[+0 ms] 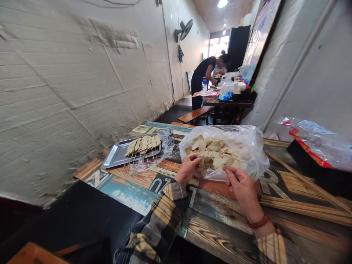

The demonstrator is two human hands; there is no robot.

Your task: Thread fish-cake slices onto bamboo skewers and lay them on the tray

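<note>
Pinching thin beige slice (201,161) in left hand (188,168), before translucent white plastic bag (255,148); cannot tell grip of right hand (241,185).

Daylight from the window (216,46) at the far end burns out to white and a round ceiling lamp (222,3) glares at the top edge, while the near left wall (68,91) sits in dull, even grey and the lower left corner falls almost black. Soft sheen shows on the bag (251,154) and the tray (111,157), with only weak shadows on the desk (129,190). The wide lens stretches the edges, the packet (327,146) at right looks smeared, and the hazy background seems slightly out of focus.
</note>
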